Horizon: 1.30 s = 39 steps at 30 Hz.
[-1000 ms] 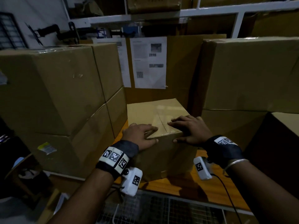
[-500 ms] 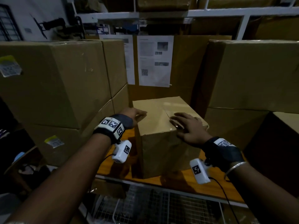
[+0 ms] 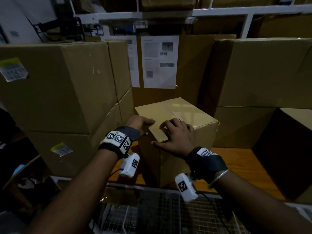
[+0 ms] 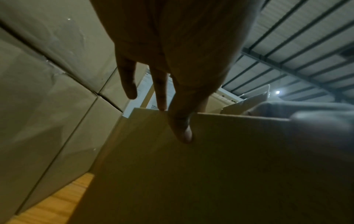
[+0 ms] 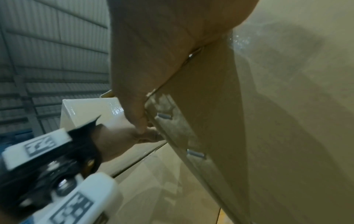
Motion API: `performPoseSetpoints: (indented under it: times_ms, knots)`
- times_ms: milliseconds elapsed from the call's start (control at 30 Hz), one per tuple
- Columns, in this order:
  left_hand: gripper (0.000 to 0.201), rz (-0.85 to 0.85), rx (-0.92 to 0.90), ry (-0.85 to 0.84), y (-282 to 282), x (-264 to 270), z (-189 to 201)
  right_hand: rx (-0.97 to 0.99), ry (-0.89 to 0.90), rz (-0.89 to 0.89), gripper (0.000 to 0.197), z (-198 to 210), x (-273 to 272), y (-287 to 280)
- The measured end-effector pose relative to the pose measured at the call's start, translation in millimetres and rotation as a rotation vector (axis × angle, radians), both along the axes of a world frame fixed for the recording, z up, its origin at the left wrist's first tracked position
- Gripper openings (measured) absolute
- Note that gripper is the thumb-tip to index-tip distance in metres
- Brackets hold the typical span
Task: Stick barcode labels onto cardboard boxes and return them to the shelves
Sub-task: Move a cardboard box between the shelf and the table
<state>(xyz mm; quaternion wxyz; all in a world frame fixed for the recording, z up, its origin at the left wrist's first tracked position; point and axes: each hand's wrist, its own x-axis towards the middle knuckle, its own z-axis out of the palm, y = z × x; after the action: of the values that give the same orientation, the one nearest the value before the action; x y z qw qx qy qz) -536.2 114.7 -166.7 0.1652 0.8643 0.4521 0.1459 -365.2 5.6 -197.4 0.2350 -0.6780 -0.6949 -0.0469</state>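
A small plain cardboard box (image 3: 177, 112) stands on the wooden shelf board (image 3: 236, 162), turned so one corner points at me. No label shows on it. My left hand (image 3: 140, 123) lies on its near left top edge. In the left wrist view the thumb of my left hand (image 4: 168, 119) lies on the side face of the box (image 4: 210, 166) and the fingers reach straight over the top. My right hand (image 3: 175, 135) presses on the top by the near corner, fingers bent, thumb along the edge. The right wrist view shows the palm of my right hand (image 5: 149, 60) over the stapled box (image 5: 206, 91).
Big stacked cartons (image 3: 59, 85) bearing barcode labels (image 3: 13, 70) wall in the left. More cartons (image 3: 261, 73) stand right, with a dark box (image 3: 283, 149) in front. Printed sheets (image 3: 159, 61) hang behind. A wire mesh (image 3: 152, 213) lies below.
The box has turned from square-on to corner-on. My left hand went round its left side and has come back to the near left edge. My right hand stayed on top.
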Motion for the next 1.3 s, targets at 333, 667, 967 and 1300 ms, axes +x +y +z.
performPoseSetpoints:
  times_ms: [333,667,967,1300]
  knots:
    - [0.064,0.016,0.102,-0.208,-35,-10,-22,0.064,0.256,0.193,0.063,-10,47,-34]
    - [0.042,0.145,-0.004,-0.399,-12,-18,-29,0.06,0.516,0.109,0.051,-12,94,-79]
    - [0.039,0.088,0.013,-0.629,-43,4,-48,0.093,0.667,-0.087,0.044,-18,110,-88]
    - [0.085,0.021,-0.104,-0.612,-51,21,-67,0.124,0.842,-0.1,0.072,-40,124,-100]
